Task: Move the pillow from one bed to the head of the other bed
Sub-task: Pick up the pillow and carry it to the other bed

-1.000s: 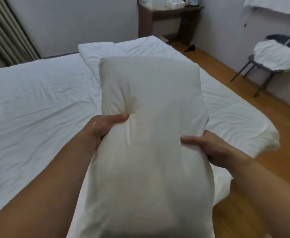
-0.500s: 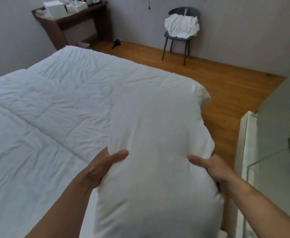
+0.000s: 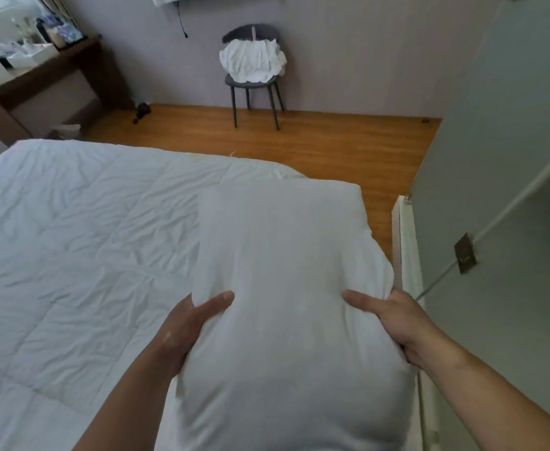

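I hold a large white pillow (image 3: 283,288) lengthwise in front of me, above the right edge of a bed. My left hand (image 3: 185,323) grips its left side, thumb pressed into the top. My right hand (image 3: 394,317) grips its right side the same way. The bed (image 3: 72,239), under a wrinkled white quilted duvet, fills the left half of the view. Only this one bed is in view.
A dark chair (image 3: 254,79) with white linen piled on it stands against the far wall. A brown desk (image 3: 39,76) with boxes and bottles is at the upper left. Wooden floor (image 3: 316,141) lies beyond the bed. A glass partition (image 3: 495,206) with a white frame rises close on my right.
My view has swung to the right: the chair has moved from the right side to the upper middle and the glass partition has come in. Both hands keep the same grip on the pillow.
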`<act>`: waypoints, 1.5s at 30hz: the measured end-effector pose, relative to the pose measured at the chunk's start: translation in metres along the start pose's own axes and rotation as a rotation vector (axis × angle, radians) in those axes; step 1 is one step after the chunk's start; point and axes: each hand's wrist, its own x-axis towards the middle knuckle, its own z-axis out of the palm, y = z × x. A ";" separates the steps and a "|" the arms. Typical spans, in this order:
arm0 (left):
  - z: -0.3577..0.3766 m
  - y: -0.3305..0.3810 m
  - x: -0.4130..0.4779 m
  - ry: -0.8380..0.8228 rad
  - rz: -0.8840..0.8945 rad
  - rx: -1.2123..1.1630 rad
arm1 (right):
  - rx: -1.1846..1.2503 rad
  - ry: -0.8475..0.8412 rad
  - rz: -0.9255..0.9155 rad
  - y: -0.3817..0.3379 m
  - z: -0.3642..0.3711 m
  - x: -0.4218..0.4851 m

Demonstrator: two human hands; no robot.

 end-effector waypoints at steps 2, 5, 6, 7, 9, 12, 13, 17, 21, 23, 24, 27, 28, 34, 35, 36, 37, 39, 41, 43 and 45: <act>0.019 0.016 0.017 -0.018 0.003 0.011 | 0.017 0.023 -0.015 -0.010 -0.018 0.012; 0.046 0.042 0.046 -0.066 0.024 0.027 | 0.036 0.076 -0.022 -0.025 -0.045 0.037; 0.055 0.051 0.058 -0.082 0.035 0.031 | 0.046 0.094 -0.021 -0.030 -0.053 0.046; 0.063 0.059 0.071 -0.097 0.045 0.039 | 0.057 0.107 -0.020 -0.034 -0.061 0.057; 0.078 0.074 0.100 -0.129 0.054 0.064 | 0.083 0.126 -0.015 -0.045 -0.074 0.080; 0.093 0.098 0.153 -0.159 0.056 0.080 | 0.117 0.155 -0.024 -0.065 -0.087 0.118; 0.098 0.107 0.172 -0.167 0.055 0.083 | 0.123 0.166 -0.031 -0.073 -0.090 0.133; 0.112 0.151 0.256 -0.206 0.054 0.085 | 0.130 0.236 -0.043 -0.120 -0.098 0.202; 0.122 0.209 0.339 -0.226 0.047 0.099 | 0.140 0.276 -0.036 -0.173 -0.101 0.275; 0.129 0.235 0.377 -0.247 0.034 0.104 | 0.149 0.289 -0.033 -0.198 -0.103 0.307; 0.133 0.247 0.395 -0.252 0.027 0.110 | 0.155 0.291 -0.026 -0.210 -0.105 0.323; 0.146 0.278 0.443 -0.246 0.008 0.116 | 0.156 0.306 -0.019 -0.241 -0.114 0.367; 0.151 0.287 0.458 -0.247 0.005 0.116 | 0.152 0.309 -0.024 -0.252 -0.119 0.381; 0.190 0.342 0.550 -0.192 0.006 0.152 | 0.140 0.269 -0.033 -0.309 -0.153 0.482; 0.197 0.350 0.566 -0.179 0.008 0.158 | 0.137 0.262 -0.029 -0.318 -0.160 0.503; 0.204 0.359 0.582 -0.162 0.010 0.161 | 0.134 0.251 -0.029 -0.329 -0.168 0.524; 0.211 0.368 0.596 -0.139 0.009 0.163 | 0.128 0.235 -0.031 -0.340 -0.175 0.545; 0.225 0.389 0.621 -0.092 0.004 0.155 | 0.107 0.192 -0.034 -0.369 -0.190 0.582; 0.238 0.409 0.642 -0.055 -0.002 0.147 | 0.086 0.143 -0.044 -0.398 -0.202 0.616; 0.248 0.426 0.661 -0.020 0.001 0.138 | 0.077 0.098 -0.054 -0.423 -0.209 0.647; 0.255 0.442 0.681 0.019 -0.003 0.137 | 0.057 0.071 -0.055 -0.443 -0.214 0.678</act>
